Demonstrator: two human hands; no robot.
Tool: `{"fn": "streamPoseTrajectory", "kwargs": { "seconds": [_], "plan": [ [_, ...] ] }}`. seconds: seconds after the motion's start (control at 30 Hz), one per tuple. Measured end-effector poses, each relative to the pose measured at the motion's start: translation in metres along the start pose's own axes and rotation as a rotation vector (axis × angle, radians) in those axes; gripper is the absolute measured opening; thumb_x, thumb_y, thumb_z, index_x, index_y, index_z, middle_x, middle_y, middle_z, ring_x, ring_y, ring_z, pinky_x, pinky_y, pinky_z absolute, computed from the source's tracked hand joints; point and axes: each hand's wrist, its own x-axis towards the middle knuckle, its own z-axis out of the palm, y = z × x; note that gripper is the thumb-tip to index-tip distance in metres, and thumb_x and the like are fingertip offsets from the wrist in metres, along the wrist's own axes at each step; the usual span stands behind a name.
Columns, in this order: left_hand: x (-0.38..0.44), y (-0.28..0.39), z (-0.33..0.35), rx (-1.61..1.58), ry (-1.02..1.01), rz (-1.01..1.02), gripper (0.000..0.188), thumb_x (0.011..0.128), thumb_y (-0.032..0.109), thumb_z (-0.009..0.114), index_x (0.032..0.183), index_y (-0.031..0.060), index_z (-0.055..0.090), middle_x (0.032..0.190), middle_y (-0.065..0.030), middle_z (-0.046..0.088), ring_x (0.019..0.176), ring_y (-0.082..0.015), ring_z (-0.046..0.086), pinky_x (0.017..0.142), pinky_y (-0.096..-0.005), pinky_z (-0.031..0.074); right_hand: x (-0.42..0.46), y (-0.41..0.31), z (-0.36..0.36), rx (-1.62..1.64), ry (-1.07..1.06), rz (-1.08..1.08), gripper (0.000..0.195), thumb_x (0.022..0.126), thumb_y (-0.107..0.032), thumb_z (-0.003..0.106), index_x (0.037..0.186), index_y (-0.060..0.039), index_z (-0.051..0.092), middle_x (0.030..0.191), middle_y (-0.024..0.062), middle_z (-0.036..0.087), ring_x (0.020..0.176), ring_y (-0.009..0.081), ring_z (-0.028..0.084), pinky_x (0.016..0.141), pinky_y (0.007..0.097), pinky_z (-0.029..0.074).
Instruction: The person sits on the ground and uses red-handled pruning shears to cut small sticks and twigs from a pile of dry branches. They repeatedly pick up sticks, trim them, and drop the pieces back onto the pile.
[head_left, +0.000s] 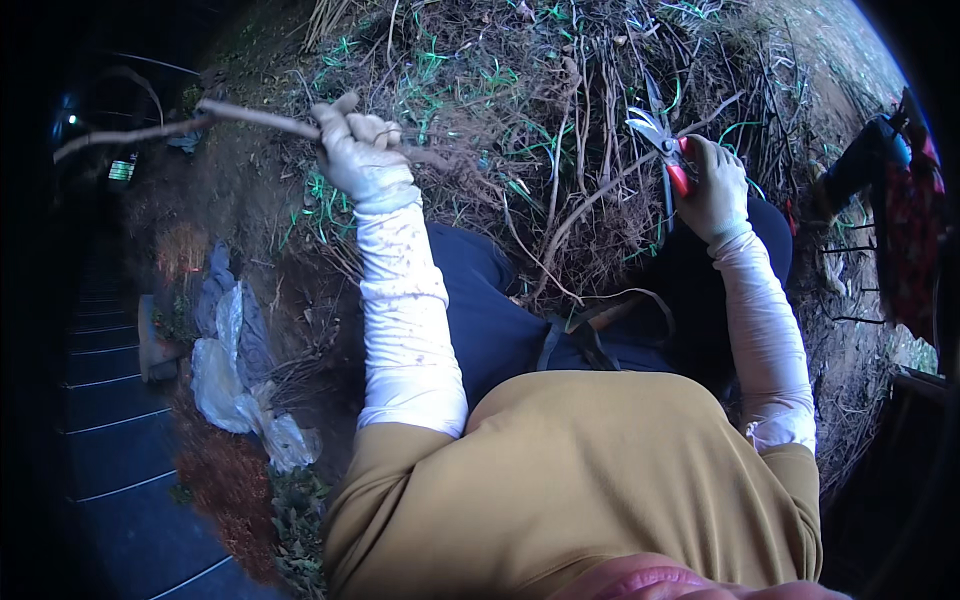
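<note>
My left hand (364, 146), in a pale work glove, is closed around a woody plant stem (259, 118). The stem's bare length reaches out to the left; a tangle of brown roots (465, 176) is on its other side. Gloved as well, my right hand (716, 184) grips red-handled pruning shears (677, 180), whose blades (646, 129) are parted. A long thin stem (600, 193) runs diagonally behind the shears; whether the blades touch it I cannot tell. Before my knees lies a heap of rooted woody stems (592, 120) mixed with green strands (427, 64).
Crumpled clear plastic sheeting (217, 382) lies on the ground at left, near a reddish-brown heap (225, 480) and leafy greenery (296, 517). Dark ground with pale parallel lines (112, 405) borders them. At the right edge are a blue-clad limb (859, 169) and red patterned cloth (911, 247).
</note>
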Motion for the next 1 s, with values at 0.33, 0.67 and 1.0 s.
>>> {"fn": "streamPoseTrajectory", "kwargs": {
  "seconds": [0.33,0.67,1.0],
  "plan": [
    [-0.009,-0.006,0.019,0.210,0.051,-0.297,0.039,0.089,0.037,0.046,0.081,-0.0013,0.051,0.044,0.0073,0.024,0.035,-0.0059,0.022,0.036,-0.0238,0.028,-0.004,-0.003,0.004,-0.013,-0.134,-0.059,0.030,0.071,-0.023,0.062,0.096,-0.0114,0.050,0.092,0.0079,0.056,0.091,0.0276,0.054,0.082,0.0393,0.039],
    [0.055,0.048,-0.021,-0.105,0.607,0.285,0.042,0.091,0.042,0.029,0.072,0.0085,0.047,0.046,0.0027,0.035,0.039,-0.0109,0.031,0.045,-0.0282,0.036,-0.005,-0.005,0.000,0.009,-0.131,-0.008,0.032,0.070,-0.021,0.063,0.097,-0.0104,0.049,0.094,0.0086,0.056,0.092,0.0278,0.053,0.082,0.0398,0.039],
    [0.034,-0.051,-0.036,-0.343,0.494,-0.270,0.049,0.090,0.051,0.025,0.067,0.0129,0.045,0.045,0.0045,0.037,0.040,-0.0116,0.034,0.048,-0.0292,0.037,-0.006,-0.031,0.017,0.143,-0.271,0.011,0.040,0.067,-0.019,0.062,0.103,-0.0096,0.047,0.094,0.0077,0.056,0.092,0.0262,0.053,0.081,0.0385,0.039]
  ]
}}
